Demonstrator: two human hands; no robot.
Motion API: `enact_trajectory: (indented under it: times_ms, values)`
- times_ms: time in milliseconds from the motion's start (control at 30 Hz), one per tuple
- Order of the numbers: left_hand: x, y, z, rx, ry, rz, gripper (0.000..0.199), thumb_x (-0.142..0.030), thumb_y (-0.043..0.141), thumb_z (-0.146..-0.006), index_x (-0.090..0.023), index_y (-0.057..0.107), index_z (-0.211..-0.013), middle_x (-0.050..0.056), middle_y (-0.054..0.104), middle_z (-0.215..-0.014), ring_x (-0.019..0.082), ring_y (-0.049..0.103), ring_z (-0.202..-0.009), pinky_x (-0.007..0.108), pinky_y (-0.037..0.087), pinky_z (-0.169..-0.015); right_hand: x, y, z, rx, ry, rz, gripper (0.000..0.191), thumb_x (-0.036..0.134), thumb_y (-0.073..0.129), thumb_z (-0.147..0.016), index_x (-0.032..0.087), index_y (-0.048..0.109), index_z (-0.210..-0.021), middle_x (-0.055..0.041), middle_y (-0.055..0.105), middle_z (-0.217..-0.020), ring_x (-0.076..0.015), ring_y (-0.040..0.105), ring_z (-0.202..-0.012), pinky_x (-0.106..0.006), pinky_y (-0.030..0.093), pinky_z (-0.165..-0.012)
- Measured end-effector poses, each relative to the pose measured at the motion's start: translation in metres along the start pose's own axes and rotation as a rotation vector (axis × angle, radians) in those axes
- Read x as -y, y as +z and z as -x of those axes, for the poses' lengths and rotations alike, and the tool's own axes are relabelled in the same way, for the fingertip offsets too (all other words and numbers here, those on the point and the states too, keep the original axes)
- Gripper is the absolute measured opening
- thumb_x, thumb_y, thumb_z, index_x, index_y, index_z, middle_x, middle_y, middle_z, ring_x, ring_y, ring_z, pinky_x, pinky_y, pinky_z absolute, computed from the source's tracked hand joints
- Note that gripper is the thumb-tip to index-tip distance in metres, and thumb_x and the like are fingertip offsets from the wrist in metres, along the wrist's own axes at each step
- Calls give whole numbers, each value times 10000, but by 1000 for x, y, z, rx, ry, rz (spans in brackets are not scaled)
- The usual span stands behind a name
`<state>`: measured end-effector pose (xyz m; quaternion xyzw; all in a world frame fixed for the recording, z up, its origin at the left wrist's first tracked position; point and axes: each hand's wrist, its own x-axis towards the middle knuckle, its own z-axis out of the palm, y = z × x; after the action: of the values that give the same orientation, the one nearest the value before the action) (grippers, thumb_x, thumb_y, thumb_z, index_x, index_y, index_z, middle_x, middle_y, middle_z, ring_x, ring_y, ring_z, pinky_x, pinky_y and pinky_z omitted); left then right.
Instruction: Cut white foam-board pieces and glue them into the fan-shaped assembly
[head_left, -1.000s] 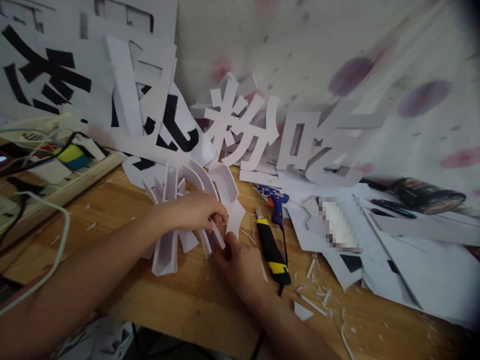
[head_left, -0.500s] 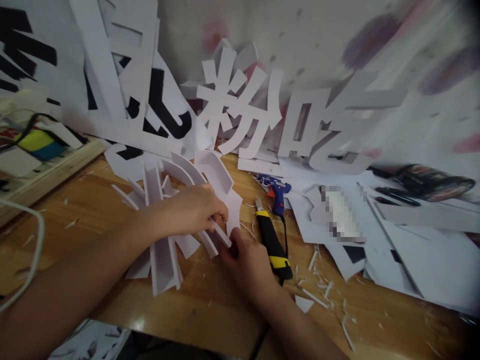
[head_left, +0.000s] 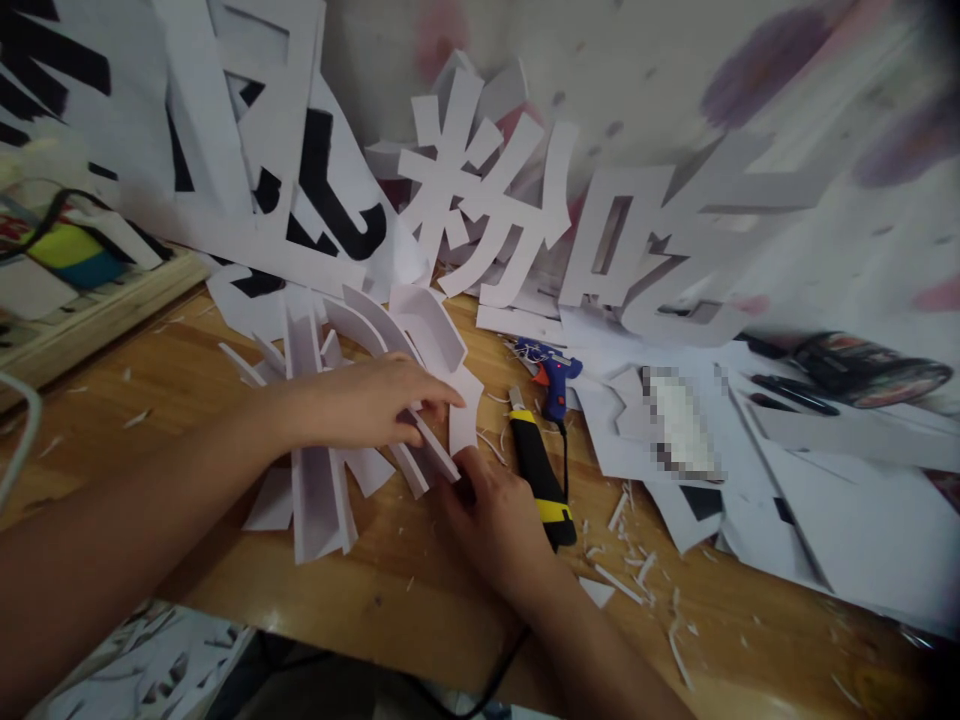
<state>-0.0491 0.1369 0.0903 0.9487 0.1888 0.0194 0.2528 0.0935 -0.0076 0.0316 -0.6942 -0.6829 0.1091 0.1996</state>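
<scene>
White foam board or stiff card, hard to say which, but that's what the cut-out character [head_left: 319,510] in the middle looks to be made of. It's lying on the wooden counter [head_left: 375,620], right under both hands. Progress-wise I'd call it well along: the long straight stroke has raised walls down both sides, and the curved strokes have tall edging too. The flat section [head_left: 466,395] on the right shows no wall along its outer edge, so that bit looks bare, and I can't see what's under the forearm. The left hand [head_left: 367,405] is over the curved part, thumb and forefinger apart, right by a narrow upright strip [head_left: 435,445]. The right hand [head_left: 491,510] is at the strip's near end, fingers curled; can't tell if it's actually pinching it. Just beyond that hand there's a black and yellow cutter [head_left: 534,455] with its blade showing, and a blue glue gun [head_left: 556,385] behind it. Thin white offcuts [head_left: 645,580] are scattered to the right, near a pile of paper sheets [head_left: 862,520]. At the back, two more white characters lean upright, one [head_left: 450,170] in the centre and one [head_left: 585,240] to its right, with visible depth behind their faces.
</scene>
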Motion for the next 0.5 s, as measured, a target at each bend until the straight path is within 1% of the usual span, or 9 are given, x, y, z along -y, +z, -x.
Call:
enact_trajectory:
  times_ms: [67,100,200,267,333,400,500]
  values:
    - [-2,-4,7,-46,1,47,452,-242,634,-765,-263,559,-1210,8,642,-1123,187,552,-1049,280,396,-877,-3,-8,2,27,-49,-15,84,211,493,-837,190,557,-787,11,609,-636,-123,549,-542,-213,338,-518]
    - [-4,-5,11,-77,-7,65,436,-280,622,-779,-266,557,-1210,11,628,-1153,187,553,-1065,276,399,-880,-6,-13,3,46,-77,-24,99,213,483,-850,188,569,-808,7,612,-652,-124,550,-552,-214,346,-525]
    - [-12,-5,24,-153,-52,79,352,-340,559,-825,-278,581,-1171,-1,641,-1117,183,570,-1048,276,410,-872,-20,-28,8,81,-166,-49,149,206,449,-882,185,595,-868,-16,629,-714,-139,574,-618,-227,389,-571]
    - [-16,-4,33,-184,-83,81,318,-334,509,-858,-272,589,-1159,1,653,-1081,175,585,-1009,271,421,-853,-31,-35,13,76,-172,-89,162,219,449,-894,185,603,-858,-27,635,-738,-149,591,-662,-236,417,-602]
    - [-17,-3,45,-230,-112,79,323,-306,453,-888,-268,572,-1186,9,646,-1097,170,585,-1001,270,427,-849,-41,-38,19,82,-171,-154,160,218,457,-897,189,613,-879,-25,637,-756,-147,600,-687,-236,439,-626]
    - [-16,-6,57,-343,-182,80,344,-285,418,-903,-269,540,-1225,12,620,-1146,171,572,-1025,269,439,-837,-46,-39,24,112,-180,-209,177,180,459,-884,204,625,-937,-30,644,-824,-146,612,-742,-242,461,-670]
    - [-10,-15,75,-601,-360,113,364,-274,432,-899,-239,508,-1254,24,599,-1153,173,557,-1047,271,458,-820,-45,-39,29,158,-194,-284,213,145,451,-866,218,639,-938,-56,633,-959,-145,618,-822,-242,483,-691]
